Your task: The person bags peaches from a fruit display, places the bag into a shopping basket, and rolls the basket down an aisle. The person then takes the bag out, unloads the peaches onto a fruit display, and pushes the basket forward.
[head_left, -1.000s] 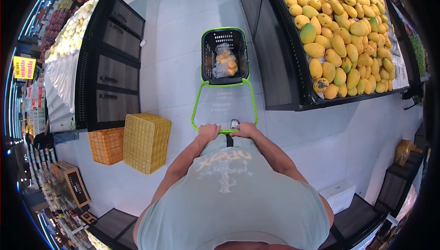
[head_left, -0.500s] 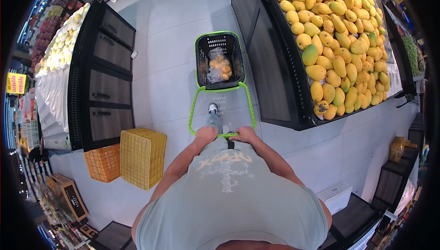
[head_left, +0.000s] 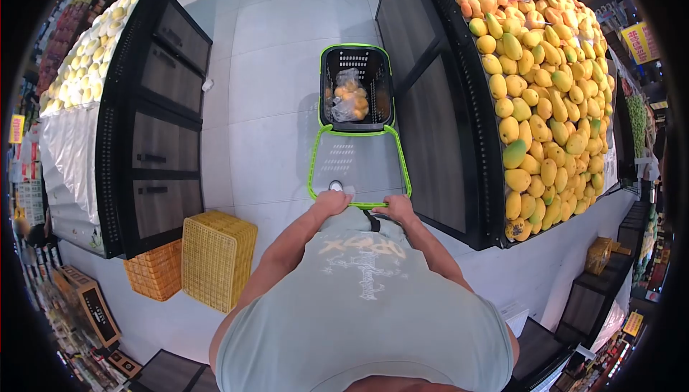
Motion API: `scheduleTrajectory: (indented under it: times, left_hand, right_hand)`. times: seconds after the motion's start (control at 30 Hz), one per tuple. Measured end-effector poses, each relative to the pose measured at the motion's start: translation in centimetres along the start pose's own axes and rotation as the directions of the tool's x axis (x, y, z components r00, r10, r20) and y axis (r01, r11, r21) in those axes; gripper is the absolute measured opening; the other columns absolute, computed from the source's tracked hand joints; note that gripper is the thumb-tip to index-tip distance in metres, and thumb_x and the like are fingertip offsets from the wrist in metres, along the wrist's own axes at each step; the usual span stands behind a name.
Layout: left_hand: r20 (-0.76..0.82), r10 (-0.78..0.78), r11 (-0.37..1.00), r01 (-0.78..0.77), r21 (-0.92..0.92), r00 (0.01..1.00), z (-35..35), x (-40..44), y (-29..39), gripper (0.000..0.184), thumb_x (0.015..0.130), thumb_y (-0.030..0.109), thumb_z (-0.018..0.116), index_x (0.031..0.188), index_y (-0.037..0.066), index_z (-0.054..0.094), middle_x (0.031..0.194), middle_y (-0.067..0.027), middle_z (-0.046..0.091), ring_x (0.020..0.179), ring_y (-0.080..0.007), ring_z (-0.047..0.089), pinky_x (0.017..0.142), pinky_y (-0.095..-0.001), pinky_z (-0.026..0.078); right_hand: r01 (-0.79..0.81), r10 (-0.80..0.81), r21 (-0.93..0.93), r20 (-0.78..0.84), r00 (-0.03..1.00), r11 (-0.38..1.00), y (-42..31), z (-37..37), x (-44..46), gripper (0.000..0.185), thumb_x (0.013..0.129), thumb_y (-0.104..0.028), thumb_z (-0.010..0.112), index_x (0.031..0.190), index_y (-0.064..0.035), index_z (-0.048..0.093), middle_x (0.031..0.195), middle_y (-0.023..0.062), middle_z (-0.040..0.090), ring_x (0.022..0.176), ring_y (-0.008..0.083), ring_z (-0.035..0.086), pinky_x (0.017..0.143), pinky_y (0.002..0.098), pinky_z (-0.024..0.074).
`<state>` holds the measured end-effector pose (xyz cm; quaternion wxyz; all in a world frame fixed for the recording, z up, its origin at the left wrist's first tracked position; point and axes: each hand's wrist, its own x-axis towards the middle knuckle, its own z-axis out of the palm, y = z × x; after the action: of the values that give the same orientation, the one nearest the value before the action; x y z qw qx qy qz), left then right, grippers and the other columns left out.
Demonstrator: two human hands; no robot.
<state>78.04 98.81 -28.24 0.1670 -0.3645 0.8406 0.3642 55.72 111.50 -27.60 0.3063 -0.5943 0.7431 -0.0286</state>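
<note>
My left hand [head_left: 332, 203] is closed round the left end of the green handle's crossbar [head_left: 366, 205]. On the same bar, further right, my right hand [head_left: 397, 210] has its fingers wrapped round it. The handle slopes forward from the shopping basket [head_left: 359, 58], which is black with a bright green rim and stands out ahead of my body. Inside it lies a clear plastic bag of round orange-yellow fruit [head_left: 351, 99]. Below the handle the tip of a light shoe [head_left: 335, 186] shows.
A dark display stand heaped with mangoes [head_left: 552, 133] rises close on the right. On the left, a cabinet [head_left: 169, 148] carries pale wrapped fruit [head_left: 90, 58]. A yellow woven basket [head_left: 219, 259] and an orange one [head_left: 154, 270] sit at its corner. Grey tiled floor [head_left: 287, 26] runs between them.
I have moved forward with the basket; the mango stand and left cabinet have slid lower in view. The basket sits slightly further right, and the shoe shows less. Both hands keep their hold.
</note>
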Motion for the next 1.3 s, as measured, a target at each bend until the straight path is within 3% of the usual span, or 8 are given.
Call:
scheduleTrajectory:
  times: [0.27, 0.43, 0.53, 0.73, 0.8, 0.9, 1.03, 1.3]
  left_hand:
    - [0.024, 0.092, 0.996, -0.091, -0.021, 0.995, -3.2, 5.1, -2.4, 0.062, 0.096, 0.048, 0.030, 0.086, 0.001, 0.070, 0.091, -0.0228, 0.067, 0.088, -0.0389, 0.064, 0.077, -0.0494, 0.050]
    - [0.046, 0.078, 0.997, -0.077, -0.018, 0.996, -5.0, 8.6, -3.1, 0.065, 0.097, 0.048, 0.025, 0.087, 0.002, 0.069, 0.093, -0.0224, 0.067, 0.090, -0.0386, 0.064, 0.080, -0.0500, 0.049]
    - [0.101, 0.048, 0.999, -0.047, -0.011, 0.994, -7.2, 11.4, -1.9, 0.065, 0.097, 0.048, 0.025, 0.086, 0.002, 0.069, 0.091, -0.0222, 0.067, 0.090, -0.0384, 0.064, 0.080, -0.0499, 0.048]
    - [0.114, 0.004, 0.999, -0.008, 0.035, 0.993, -11.3, 15.7, -1.0, 0.065, 0.097, 0.047, 0.025, 0.084, 0.002, 0.069, 0.088, -0.0214, 0.068, 0.089, -0.0377, 0.064, 0.081, -0.0490, 0.048]
    - [0.091, -0.015, 0.999, 0.010, 0.050, 0.996, -12.8, 16.9, 0.0, 0.065, 0.097, 0.047, 0.025, 0.085, 0.002, 0.069, 0.089, -0.0216, 0.068, 0.090, -0.0376, 0.064, 0.081, -0.0486, 0.048]
    - [0.085, -0.056, 0.997, 0.051, 0.057, 0.995, -16.3, 19.1, 0.7, 0.064, 0.097, 0.047, 0.025, 0.086, 0.002, 0.069, 0.091, -0.0220, 0.067, 0.091, -0.0374, 0.064, 0.082, -0.0479, 0.048]
    - [0.104, -0.112, 0.991, 0.103, 0.082, 0.988, -19.7, 22.0, 0.0, 0.064, 0.097, 0.047, 0.025, 0.089, 0.002, 0.069, 0.094, -0.0221, 0.067, 0.092, -0.0376, 0.064, 0.083, -0.0476, 0.048]
    - [0.098, -0.193, 0.976, 0.181, 0.118, 0.976, -27.4, 26.6, -0.8, 0.063, 0.096, 0.048, 0.026, 0.094, 0.001, 0.068, 0.098, -0.0217, 0.067, 0.094, -0.0379, 0.064, 0.084, -0.0476, 0.048]
  right_hand:
    - [-0.045, 0.045, -0.063, -0.004, 0.999, 0.997, -1.0, -3.1, 4.8, 0.058, 0.071, -0.062, 0.066, 0.082, -0.0054, 0.070, 0.073, 0.0150, 0.066, 0.080, 0.0320, 0.063, 0.090, 0.0433, 0.0399]
    - [-0.057, 0.050, -0.060, -0.119, 0.992, 0.997, -0.3, -4.3, 8.2, 0.052, 0.072, -0.059, 0.068, 0.083, -0.0078, 0.071, 0.080, 0.0131, 0.066, 0.091, 0.0296, 0.061, 0.106, 0.0468, 0.0299]
    - [-0.074, 0.069, -0.076, -0.062, 0.996, 0.994, 1.4, -6.9, 10.8, 0.054, 0.071, -0.059, 0.067, 0.087, -0.0080, 0.072, 0.081, 0.0136, 0.067, 0.094, 0.0302, 0.061, 0.110, 0.0485, 0.0252]
    - [-0.030, 0.029, -0.042, -0.021, 0.999, 0.999, 3.7, -10.0, 15.9, 0.054, 0.072, -0.060, 0.066, 0.086, -0.0082, 0.073, 0.079, 0.0137, 0.067, 0.091, 0.0298, 0.061, 0.111, 0.0488, 0.0239]
    - [-0.003, 0.001, -0.046, -0.046, 0.999, 0.999, 4.5, -12.2, 17.6, 0.054, 0.073, -0.060, 0.066, 0.086, -0.0079, 0.073, 0.078, 0.0140, 0.067, 0.087, 0.0305, 0.061, 0.106, 0.0469, 0.0298]
    - [0.024, -0.023, -0.005, 0.087, 0.996, 1.000, 4.9, -16.0, 20.4, 0.056, 0.073, -0.061, 0.065, 0.083, -0.0066, 0.072, 0.076, 0.0148, 0.066, 0.084, 0.0312, 0.061, 0.090, 0.0406, 0.0381]
    - [0.093, -0.093, 0.002, 0.060, 0.994, 0.996, 5.1, -17.8, 24.6, 0.054, 0.075, -0.060, 0.064, 0.077, -0.0066, 0.070, 0.071, 0.0151, 0.065, 0.077, 0.0324, 0.062, 0.083, 0.0420, 0.0406]
    - [0.126, -0.126, 0.010, 0.091, 0.988, 0.992, 4.3, -24.0, 32.0, 0.057, 0.075, -0.063, 0.062, 0.078, -0.0072, 0.072, 0.072, 0.0153, 0.065, 0.078, 0.0321, 0.062, 0.086, 0.0398, 0.0394]
